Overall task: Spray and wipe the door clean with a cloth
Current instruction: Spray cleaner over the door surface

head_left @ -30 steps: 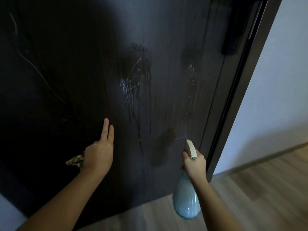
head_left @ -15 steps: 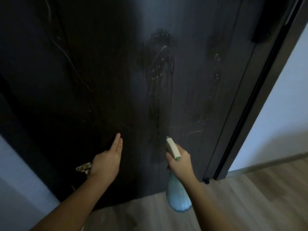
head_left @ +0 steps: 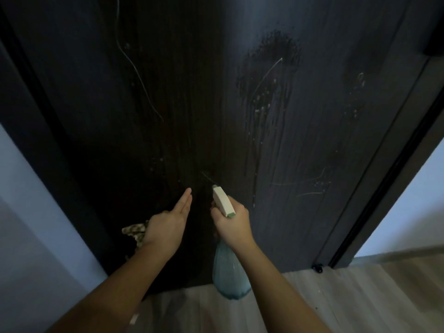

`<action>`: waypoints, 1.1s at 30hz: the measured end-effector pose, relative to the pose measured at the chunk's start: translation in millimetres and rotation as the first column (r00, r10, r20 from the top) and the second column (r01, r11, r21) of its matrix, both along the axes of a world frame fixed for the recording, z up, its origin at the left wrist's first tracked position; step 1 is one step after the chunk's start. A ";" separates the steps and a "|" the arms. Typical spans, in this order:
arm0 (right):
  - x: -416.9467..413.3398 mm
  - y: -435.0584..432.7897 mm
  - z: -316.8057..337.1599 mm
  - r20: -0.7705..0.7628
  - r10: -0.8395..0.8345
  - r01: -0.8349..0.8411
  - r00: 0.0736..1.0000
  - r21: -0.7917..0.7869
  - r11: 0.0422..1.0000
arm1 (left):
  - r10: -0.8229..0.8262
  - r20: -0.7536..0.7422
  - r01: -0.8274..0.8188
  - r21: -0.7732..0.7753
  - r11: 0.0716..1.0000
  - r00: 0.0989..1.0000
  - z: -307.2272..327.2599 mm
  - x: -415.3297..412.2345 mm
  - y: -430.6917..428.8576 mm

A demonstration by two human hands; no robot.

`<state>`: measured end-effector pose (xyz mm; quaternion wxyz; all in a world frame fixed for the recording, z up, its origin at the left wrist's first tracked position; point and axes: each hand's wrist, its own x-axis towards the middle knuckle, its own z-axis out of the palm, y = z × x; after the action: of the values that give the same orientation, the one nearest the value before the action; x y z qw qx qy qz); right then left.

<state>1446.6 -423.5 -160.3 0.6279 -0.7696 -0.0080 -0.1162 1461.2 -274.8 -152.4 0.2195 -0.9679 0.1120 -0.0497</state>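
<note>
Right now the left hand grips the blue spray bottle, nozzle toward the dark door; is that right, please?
No: the right hand grips the blue spray bottle, nozzle toward the dark door; the head view shows it.

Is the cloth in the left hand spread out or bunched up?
Bunched up. A crumpled wad of the cloth sticks out beside the left hand that holds it; none of it lies flat against the door.
</note>
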 end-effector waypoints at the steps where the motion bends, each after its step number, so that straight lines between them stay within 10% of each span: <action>1: 0.0 -1.2 -1.1 -0.002 0.010 -0.010 1.000 -0.002 1.000 | 0.002 0.001 -0.002 0.000 1.000 1.000 -0.2 0.3 0.5; 33: -13.6 -110.7 -28.7 -0.077 -0.453 0.448 0.888 -0.065 0.891 | -0.225 -0.067 0.228 0.054 0.972 0.972 -26.0 20.2 -79.3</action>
<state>1433.0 -534.2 -188.9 0.5659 -0.7689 0.1963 -0.2238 1481.4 -354.1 -178.4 0.2385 -0.9426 0.2297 -0.0418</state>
